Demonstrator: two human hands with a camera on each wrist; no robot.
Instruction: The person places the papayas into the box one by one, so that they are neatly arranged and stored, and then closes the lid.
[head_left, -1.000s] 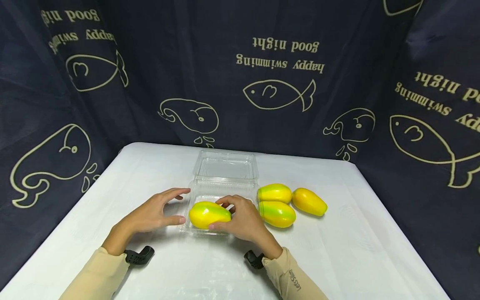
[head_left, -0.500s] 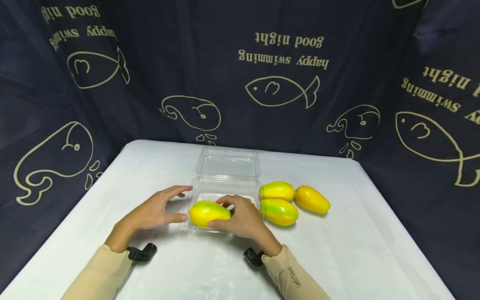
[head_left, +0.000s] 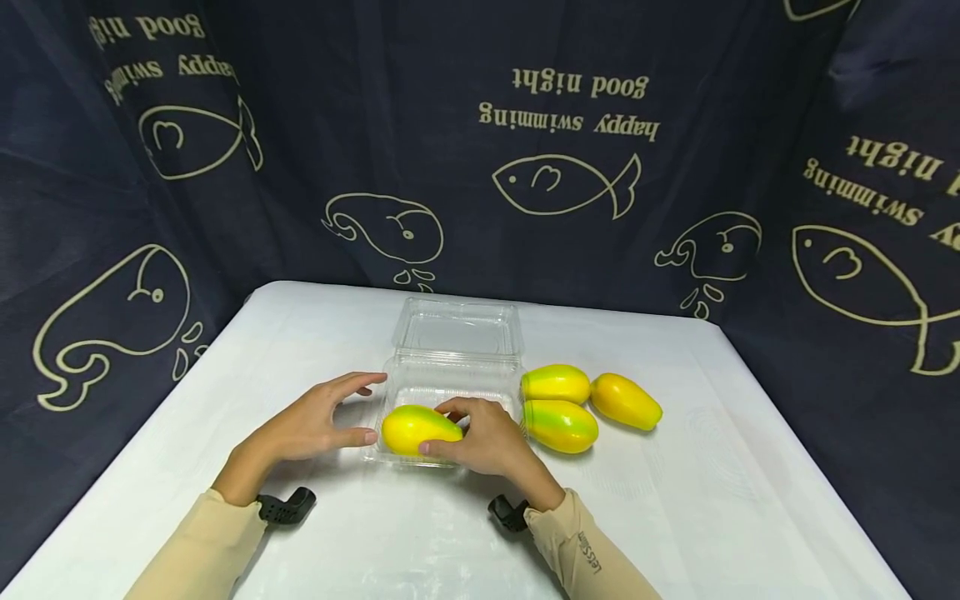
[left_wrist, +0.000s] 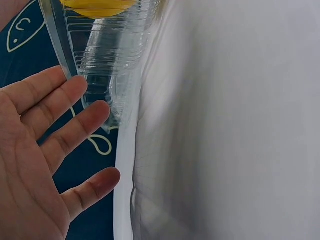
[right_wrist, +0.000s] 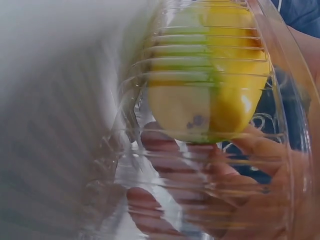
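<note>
A yellow-green papaya point(head_left: 415, 430) lies in the front part of a clear plastic clamshell box point(head_left: 450, 368), whose lid point(head_left: 457, 327) is folded back. My right hand point(head_left: 483, 437) grips the papaya's narrow right end, thumb in front and fingers behind. Through the ribbed box wall in the right wrist view, the papaya point(right_wrist: 210, 75) and curled fingers point(right_wrist: 160, 145) show. Beside the box's left edge is my left hand point(head_left: 311, 423), fingers spread and thumb apart, holding nothing. In the left wrist view its fingertips point(left_wrist: 75, 86) are close to the box rim; contact is unclear.
Just right of the box, two papayas point(head_left: 555, 383) point(head_left: 561, 426) lie side by side, and a third papaya point(head_left: 627, 401) is beyond them. A white cloth point(head_left: 720, 500) covers the table. Dark printed curtains point(head_left: 360, 108) stand behind and at both sides.
The head view has shifted slightly. Both hands keep nearly the same pose, with the right hand still holding the papaya in the box. The other papayas stay in place.
</note>
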